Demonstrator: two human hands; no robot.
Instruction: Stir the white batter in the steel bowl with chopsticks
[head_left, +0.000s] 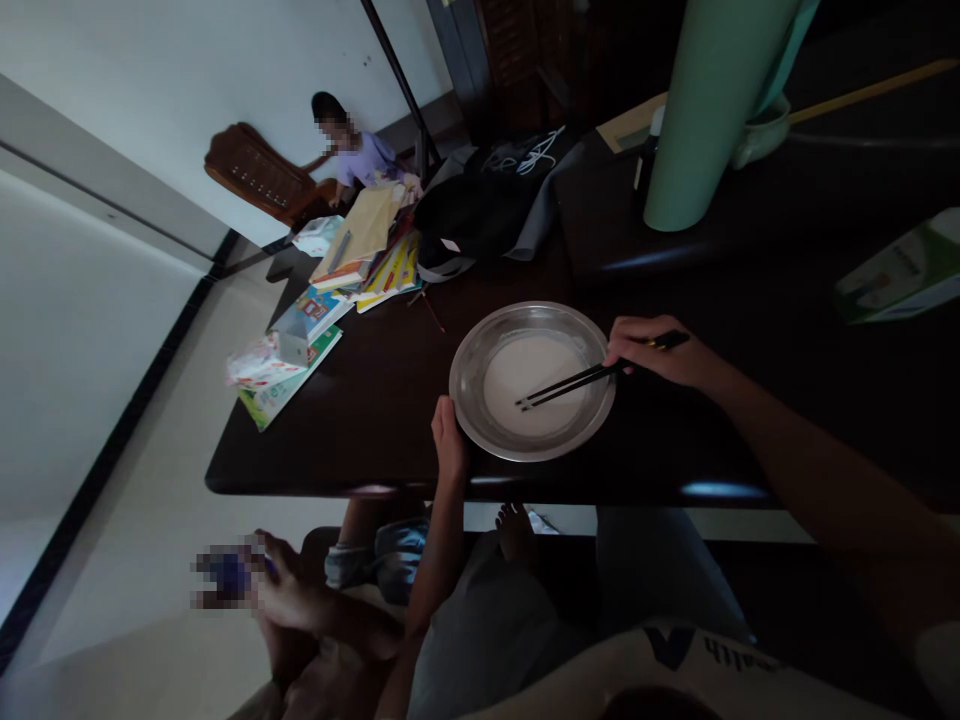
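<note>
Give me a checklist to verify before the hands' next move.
1. Left hand at the bowl's rim: ok.
2. Right hand gripping the chopsticks: ok, both held together.
3. Bowl wholly on the table: ok, though near the front edge.
4. Books apart from the bowl: ok.
5. Chopstick tips dipped in the pale contents: cannot tell.
6. Contents free of lumps: cannot tell, too dim.

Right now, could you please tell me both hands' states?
Left hand: against round silver metal bowl, grip unclear.
Right hand: closed, holding two slim black chopsticks.
</note>
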